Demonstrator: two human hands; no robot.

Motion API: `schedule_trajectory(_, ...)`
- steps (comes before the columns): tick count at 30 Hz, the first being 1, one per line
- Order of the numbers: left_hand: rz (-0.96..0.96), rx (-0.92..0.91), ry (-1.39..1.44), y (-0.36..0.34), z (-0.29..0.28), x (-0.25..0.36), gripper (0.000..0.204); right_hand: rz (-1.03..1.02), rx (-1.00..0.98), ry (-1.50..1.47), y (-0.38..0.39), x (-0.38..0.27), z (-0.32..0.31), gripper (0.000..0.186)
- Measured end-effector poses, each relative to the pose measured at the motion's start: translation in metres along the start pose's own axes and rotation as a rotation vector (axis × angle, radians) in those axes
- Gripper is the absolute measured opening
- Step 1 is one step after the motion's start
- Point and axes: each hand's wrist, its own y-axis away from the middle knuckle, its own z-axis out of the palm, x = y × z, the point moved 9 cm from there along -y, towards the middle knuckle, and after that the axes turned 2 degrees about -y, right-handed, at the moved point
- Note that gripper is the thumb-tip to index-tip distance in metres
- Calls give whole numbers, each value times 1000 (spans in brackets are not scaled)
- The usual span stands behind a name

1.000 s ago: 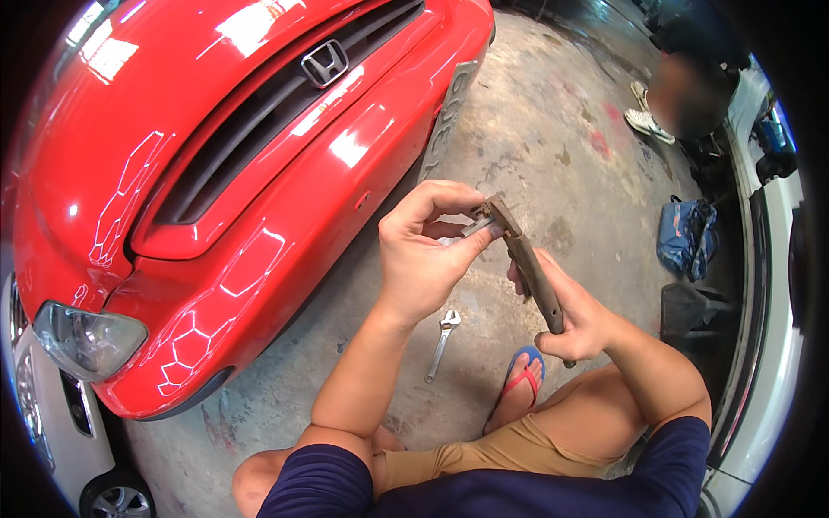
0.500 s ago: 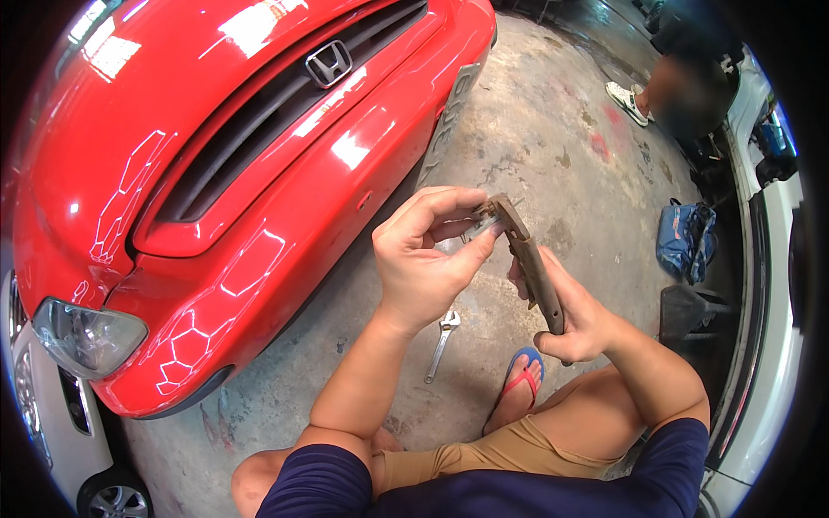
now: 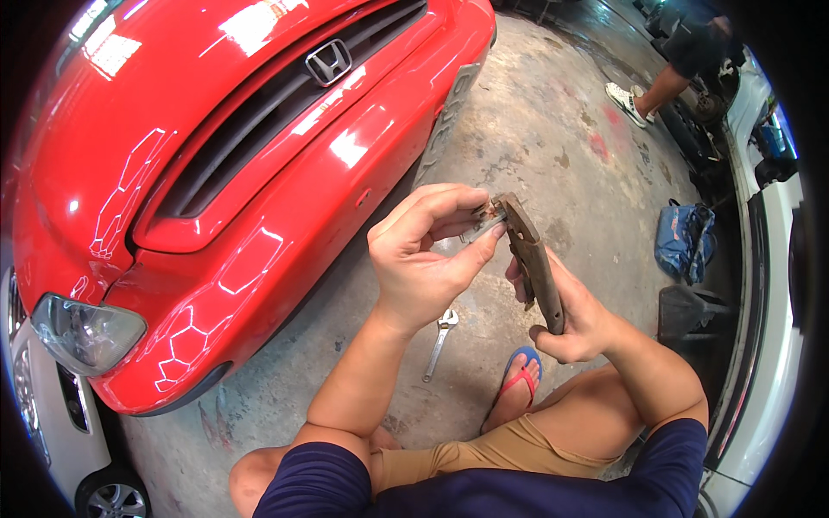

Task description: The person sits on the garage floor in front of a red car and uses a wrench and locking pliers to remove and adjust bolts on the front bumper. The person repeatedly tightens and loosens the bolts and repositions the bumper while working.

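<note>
- The left hand (image 3: 423,255) pinches a small pale, glassy-looking piece (image 3: 484,228) between thumb and fingers, beside the upper end of the brown curved part (image 3: 544,285); whether those two touch I cannot tell.
- The right hand (image 3: 577,312) is closed around the lower length of that worn part, which is held tilted in the air above the floor (image 3: 553,155).
- The two hands are apart from each other.
- An adjustable wrench (image 3: 440,344) lies on the floor below the left hand, near the foot in a blue flip-flop (image 3: 522,377) with a red strap.
- Along the floor's left edge stands a red car (image 3: 302,198); near its right edge lies a blue bag (image 3: 685,240).
</note>
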Motion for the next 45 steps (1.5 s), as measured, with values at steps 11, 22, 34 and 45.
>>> schedule_trajectory(11,-440,-105,357,49,71,-41,78,5,206,129,-2,-3,-19,100)
schedule_trajectory(22,-157,-4,225,41,66,-18,63,35,268,353,-6,0,-25,61)
schedule_trajectory(34,-374,-54,342,40,77,-38,85,170,230,39,2,49,-21,24)
schedule_trajectory(45,177,249,-156,16,5,-17,39,335,276,-184,11,66,-15,16)
